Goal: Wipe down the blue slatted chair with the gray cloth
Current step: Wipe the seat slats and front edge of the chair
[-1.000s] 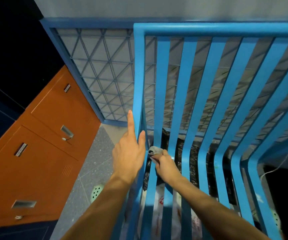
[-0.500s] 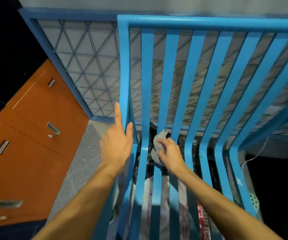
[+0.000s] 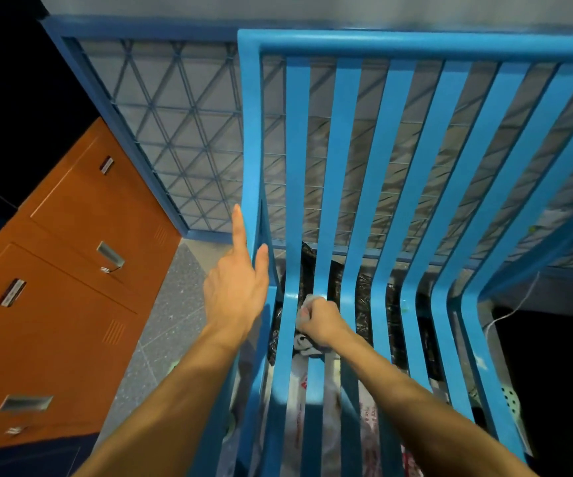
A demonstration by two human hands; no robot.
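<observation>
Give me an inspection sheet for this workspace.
surface: blue slatted chair, slats curve from back into seat; pale specks on right-hand slats.
job's things: gray cloth, bunched against a slat at the bend.
clutter: black bag and white printed bag under the seat.
hands: right hand grips the cloth; left hand rests on the chair's left frame, forefinger straight.
cables: white cord hanging at right.
surroundings: orange lockers, blue mesh panel, speckled floor.

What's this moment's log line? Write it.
right hand: grips gray cloth on blue slatted chair, seat bend | left hand: rests on side rail
</observation>
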